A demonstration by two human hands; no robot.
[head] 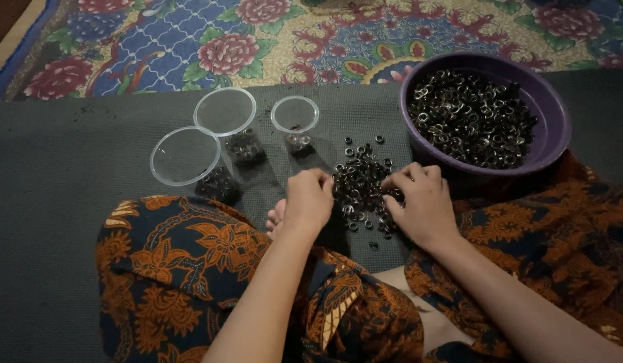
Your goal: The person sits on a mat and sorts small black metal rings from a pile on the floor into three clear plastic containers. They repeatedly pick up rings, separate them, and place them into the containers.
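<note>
Rings point(360, 185), small and dark with a metal shine, lie in a loose pile on a grey mat point(62, 161) in front of a person who sits cross-legged on it. The left hand point(308, 200) is at the left edge of the pile, with the fingers curled together and the fingertips pressed close as if pinching; whether a ring is between them cannot be told, because the back of the hand hides it. The right hand point(422, 202) rests at the right edge of the pile, palm down, fingers bent and touching the rings; it is not clear if it grips any of them.

Just beside the pile, to its right and further from the person, stands a purple bowl point(557, 128), filled with many more rings of the same kind. To the left of the pile there are three clear plastic cups: a small cup point(295, 115) nearest to the pile, a middle cup point(224, 111) and a large cup point(184, 155) nearest to the knee. Each cup has some dark rings at the bottom.

The person wears a cloth point(183, 262) with an orange and black leaf pattern, and the toes of one foot point(276, 218) show just under the left hand. Beyond the mat lies a carpet point(257, 40) with red flowers.
</note>
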